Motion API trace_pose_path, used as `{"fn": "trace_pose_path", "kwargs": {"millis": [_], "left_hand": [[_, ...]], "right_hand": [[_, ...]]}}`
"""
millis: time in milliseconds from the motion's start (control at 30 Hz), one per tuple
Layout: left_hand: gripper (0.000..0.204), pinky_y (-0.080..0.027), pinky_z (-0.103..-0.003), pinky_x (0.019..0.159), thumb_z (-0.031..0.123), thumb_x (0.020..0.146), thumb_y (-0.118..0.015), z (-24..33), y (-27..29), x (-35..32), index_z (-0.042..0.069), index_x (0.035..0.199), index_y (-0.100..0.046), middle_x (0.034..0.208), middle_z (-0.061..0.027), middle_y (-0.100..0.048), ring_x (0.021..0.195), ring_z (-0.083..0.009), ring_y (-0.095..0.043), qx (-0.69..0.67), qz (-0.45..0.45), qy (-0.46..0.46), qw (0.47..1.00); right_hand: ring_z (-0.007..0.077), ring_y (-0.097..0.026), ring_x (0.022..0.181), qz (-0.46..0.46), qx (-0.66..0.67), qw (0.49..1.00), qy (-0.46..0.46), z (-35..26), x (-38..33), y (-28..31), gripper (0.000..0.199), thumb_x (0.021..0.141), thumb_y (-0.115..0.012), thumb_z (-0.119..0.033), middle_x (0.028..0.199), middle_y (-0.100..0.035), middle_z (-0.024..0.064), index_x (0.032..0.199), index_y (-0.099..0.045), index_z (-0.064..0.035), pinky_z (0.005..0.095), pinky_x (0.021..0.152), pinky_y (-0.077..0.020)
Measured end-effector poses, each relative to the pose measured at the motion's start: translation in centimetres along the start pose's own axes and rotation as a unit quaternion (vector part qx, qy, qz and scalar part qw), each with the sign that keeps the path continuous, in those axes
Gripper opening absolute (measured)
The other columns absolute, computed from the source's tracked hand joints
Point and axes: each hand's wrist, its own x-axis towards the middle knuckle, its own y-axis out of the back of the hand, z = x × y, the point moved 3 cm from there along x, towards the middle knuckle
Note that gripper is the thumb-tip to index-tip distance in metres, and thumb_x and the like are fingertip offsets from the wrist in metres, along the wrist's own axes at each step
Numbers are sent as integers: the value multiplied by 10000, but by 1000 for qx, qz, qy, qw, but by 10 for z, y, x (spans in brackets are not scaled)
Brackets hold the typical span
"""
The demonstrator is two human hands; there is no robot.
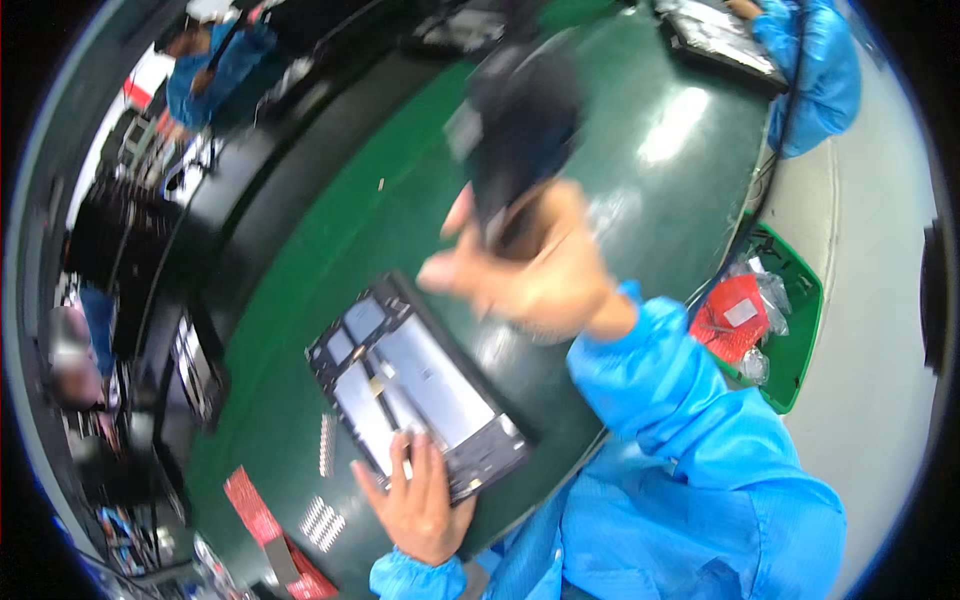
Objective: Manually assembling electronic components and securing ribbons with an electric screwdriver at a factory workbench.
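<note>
An opened tablet (430, 375) lies slanted on the green table, with silver battery packs, a dark ribbon cable and black inner parts showing. My left hand (415, 505) rests on its near edge, fingers stretched out flat over the lower battery area. Above the tablet's far right corner, my right hand (535, 265) is raised and smeared by motion. Its fingers curl round the lower end of a bulky black object (525, 110), too blurred to name the kind. Left of the tablet lie a strip of small silver pieces (326, 445) and a cluster of similar ones (322, 524).
A red bubble-wrap strip (253, 508) lies at the near left. On the floor at right stands a green bin (800, 365) with red and clear packaging. A co-worker's blue sleeve (825, 75) is beside a black tray (715, 45) at the far right.
</note>
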Motion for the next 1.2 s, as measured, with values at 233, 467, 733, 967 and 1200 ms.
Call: {"fn": "trace_pose_path", "kwargs": {"millis": [233,467,733,967,1200], "left_hand": [[653,-141,-686,1029,248,560,-839,21,-24,-9,-41,1093,-597,1215,-144,-575,1243,-371,-448,-117,2,1,993],[620,-151,-679,1035,231,574,-835,21,-35,10,-27,1088,-603,1227,-119,-575,1249,-333,-452,-120,12,-14,993],[553,-194,-684,1015,244,617,-818,28,-42,17,-19,1062,-619,1227,-128,-572,1251,-297,-455,-126,40,-19,991],[340,-284,-635,998,138,646,-789,22,-26,15,38,945,-662,1069,-104,-655,1107,-268,-584,-186,99,-54,976],[194,-445,-528,900,8,727,-701,3,-18,13,18,914,-652,844,-148,-684,849,-293,-681,-274,196,-6,942]], "right_hand": [[81,-534,454,49,-36,991,120,7,17,21,284,717,-778,-30,580,-583,22,886,-554,14,215,416,-405],[86,-541,470,52,-58,991,113,26,13,25,313,727,-774,-33,590,-576,24,935,-546,23,219,429,-414],[86,-544,474,57,-93,984,141,24,15,32,323,738,-760,-18,586,-574,22,961,-532,29,223,438,-425],[100,-562,486,51,-107,985,122,27,17,30,333,748,-736,-16,607,-585,30,1008,-536,40,219,471,-427],[77,-535,474,49,-84,989,111,34,20,29,314,731,-756,-5,594,-575,19,955,-536,3,225,432,-421]]}}
